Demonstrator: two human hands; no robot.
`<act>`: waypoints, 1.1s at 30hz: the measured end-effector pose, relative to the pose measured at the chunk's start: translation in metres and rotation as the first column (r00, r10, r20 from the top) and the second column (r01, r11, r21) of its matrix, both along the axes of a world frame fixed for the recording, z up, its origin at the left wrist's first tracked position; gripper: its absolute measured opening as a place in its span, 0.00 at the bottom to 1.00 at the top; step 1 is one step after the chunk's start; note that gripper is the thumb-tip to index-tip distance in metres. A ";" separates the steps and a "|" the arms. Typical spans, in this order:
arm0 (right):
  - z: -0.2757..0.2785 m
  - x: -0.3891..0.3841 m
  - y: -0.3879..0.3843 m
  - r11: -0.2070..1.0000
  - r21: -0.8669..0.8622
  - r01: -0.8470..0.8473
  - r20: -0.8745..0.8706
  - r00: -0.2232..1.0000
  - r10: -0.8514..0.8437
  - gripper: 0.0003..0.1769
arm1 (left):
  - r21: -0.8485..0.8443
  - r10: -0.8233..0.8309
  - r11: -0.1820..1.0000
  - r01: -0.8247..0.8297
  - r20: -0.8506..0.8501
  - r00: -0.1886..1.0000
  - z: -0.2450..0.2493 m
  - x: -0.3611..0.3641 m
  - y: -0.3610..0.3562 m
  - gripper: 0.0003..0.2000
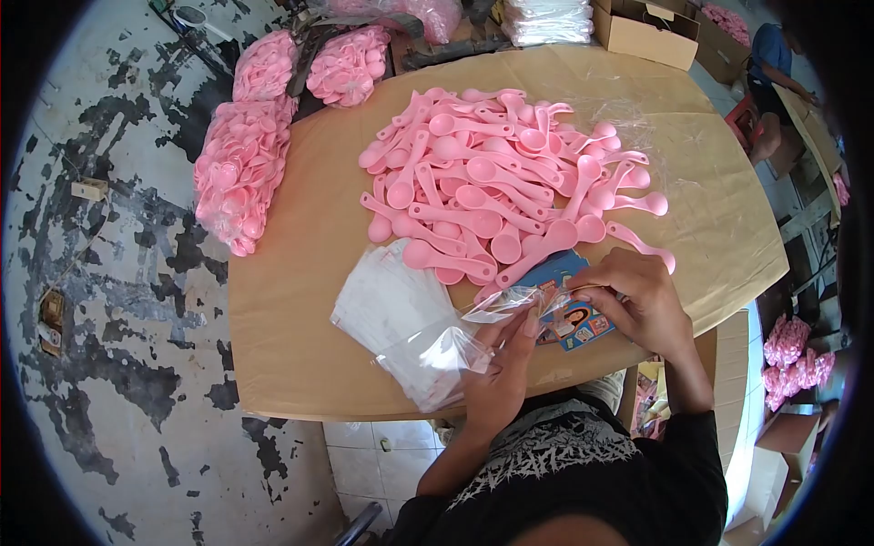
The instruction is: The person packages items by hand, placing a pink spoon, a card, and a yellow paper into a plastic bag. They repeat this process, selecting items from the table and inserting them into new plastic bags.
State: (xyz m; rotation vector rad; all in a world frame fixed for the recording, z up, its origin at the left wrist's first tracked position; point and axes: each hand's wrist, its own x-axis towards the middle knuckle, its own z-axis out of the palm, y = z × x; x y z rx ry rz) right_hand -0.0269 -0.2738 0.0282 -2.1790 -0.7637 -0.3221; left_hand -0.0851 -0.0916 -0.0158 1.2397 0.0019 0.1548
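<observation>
My left hand (503, 371) grips a clear plastic bag (496, 308) just above the table's front edge. At the bag's right end, the fingers of my right hand (633, 296) are pinched together; whether they hold the bag's edge or a thin card is too small to tell. Under and beside my right hand lie blue printed cards (583, 323) with a picture on them. A stack of flat clear bags (391, 314) lies left of my left hand. Beyond both hands spreads a large heap of pink measuring spoons (492, 173), some touching the cards.
Bulging bags of pink spoons (244, 168) stand along the table's left and back edges. Behind the brown-covered table (300, 346) are a cardboard box (646, 35) and a pile of clear packaging (546, 20). A seated person (772, 73) is at another table on the right.
</observation>
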 end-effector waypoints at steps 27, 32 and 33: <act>-0.010 0.012 0.014 0.999 0.036 -0.022 -0.099 0.995 0.026 0.07 | -0.081 -0.070 0.994 0.070 -0.007 0.997 -0.006 0.012 0.007 0.12; -0.010 0.013 0.012 0.993 0.104 0.055 -0.120 0.992 -0.042 0.07 | -0.156 -0.069 0.986 0.065 -0.017 0.997 -0.004 0.018 0.009 0.13; -0.010 0.015 0.011 0.993 0.107 0.047 -0.108 0.994 -0.035 0.07 | -0.120 -0.049 0.992 0.047 -0.011 0.999 -0.008 0.018 0.010 0.13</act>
